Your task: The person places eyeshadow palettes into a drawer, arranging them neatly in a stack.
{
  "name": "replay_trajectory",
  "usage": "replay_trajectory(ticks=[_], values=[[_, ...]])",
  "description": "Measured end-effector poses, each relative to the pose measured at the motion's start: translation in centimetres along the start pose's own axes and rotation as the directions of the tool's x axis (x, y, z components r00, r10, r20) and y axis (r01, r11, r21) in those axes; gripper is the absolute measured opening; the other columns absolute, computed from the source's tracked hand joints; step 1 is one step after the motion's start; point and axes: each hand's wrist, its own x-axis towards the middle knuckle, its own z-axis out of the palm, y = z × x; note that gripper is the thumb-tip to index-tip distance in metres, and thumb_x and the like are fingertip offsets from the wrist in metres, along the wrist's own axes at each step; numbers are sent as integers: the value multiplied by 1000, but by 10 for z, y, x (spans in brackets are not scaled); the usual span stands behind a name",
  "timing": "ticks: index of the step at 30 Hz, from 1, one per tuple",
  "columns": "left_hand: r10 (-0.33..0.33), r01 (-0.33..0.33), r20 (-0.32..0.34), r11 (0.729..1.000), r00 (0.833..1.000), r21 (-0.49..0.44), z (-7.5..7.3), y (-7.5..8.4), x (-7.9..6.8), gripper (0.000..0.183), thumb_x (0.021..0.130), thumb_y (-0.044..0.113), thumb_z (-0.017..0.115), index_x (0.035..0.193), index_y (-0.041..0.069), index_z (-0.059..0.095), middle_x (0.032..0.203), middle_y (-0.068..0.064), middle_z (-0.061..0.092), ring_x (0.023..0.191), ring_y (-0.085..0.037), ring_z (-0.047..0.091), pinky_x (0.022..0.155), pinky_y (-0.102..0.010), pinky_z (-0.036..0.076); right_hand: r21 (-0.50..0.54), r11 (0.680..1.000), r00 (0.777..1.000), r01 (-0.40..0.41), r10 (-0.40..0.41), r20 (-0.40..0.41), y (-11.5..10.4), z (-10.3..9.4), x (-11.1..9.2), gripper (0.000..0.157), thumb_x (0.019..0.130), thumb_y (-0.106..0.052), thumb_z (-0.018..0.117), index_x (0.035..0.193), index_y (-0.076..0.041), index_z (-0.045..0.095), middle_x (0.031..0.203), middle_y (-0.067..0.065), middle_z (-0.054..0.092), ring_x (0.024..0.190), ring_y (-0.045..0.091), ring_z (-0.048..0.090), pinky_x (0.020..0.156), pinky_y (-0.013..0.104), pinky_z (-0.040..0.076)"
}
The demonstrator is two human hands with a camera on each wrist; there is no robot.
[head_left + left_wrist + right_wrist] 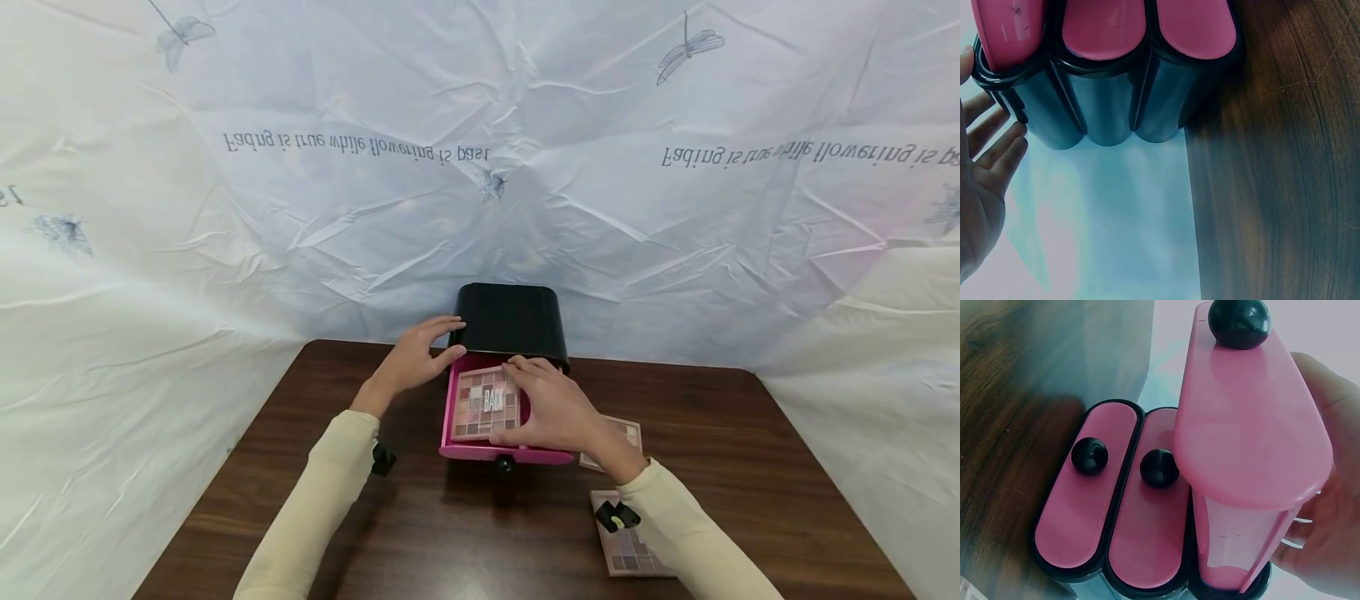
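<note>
A black drawer cabinet (pixel 512 321) stands at the back of the table, its top pink drawer (pixel 468 452) pulled out. My right hand (pixel 558 407) holds an eyeshadow palette (pixel 474 410) marked "BACK" at the drawer's opening, fingers at the far edge and thumb at the near edge. My left hand (pixel 408 362) touches the cabinet's left side, fingers extended; in the left wrist view they lie along its black wall (pixel 1107 106). From the right wrist camera, the pulled-out drawer (pixel 1254 419) hides part of my right hand (pixel 1329 519).
Two more palettes lie on the wooden table (pixel 720 467): one palette (pixel 632 433) right of the drawer, another palette (pixel 630 554) nearer, partly under the right forearm. Two lower drawers (pixel 1082 512) are closed, with black knobs. Printed white cloth (pixel 480 225) hangs behind the cabinet.
</note>
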Motion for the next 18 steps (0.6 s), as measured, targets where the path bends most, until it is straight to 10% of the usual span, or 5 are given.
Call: replay_trajectory(ticks=[18], values=[[6, -6, 3, 1000, 1000, -6, 1, -2, 0, 56, 102, 48, 59, 147, 15, 56, 153, -7, 51, 142, -29, 47, 112, -52, 43, -27, 999, 1000, -21, 21, -7, 1, 2, -2, 92, 75, -66, 81, 144, -9, 60, 146, 12, 58, 122, 28, 55, 102, 52, 51]])
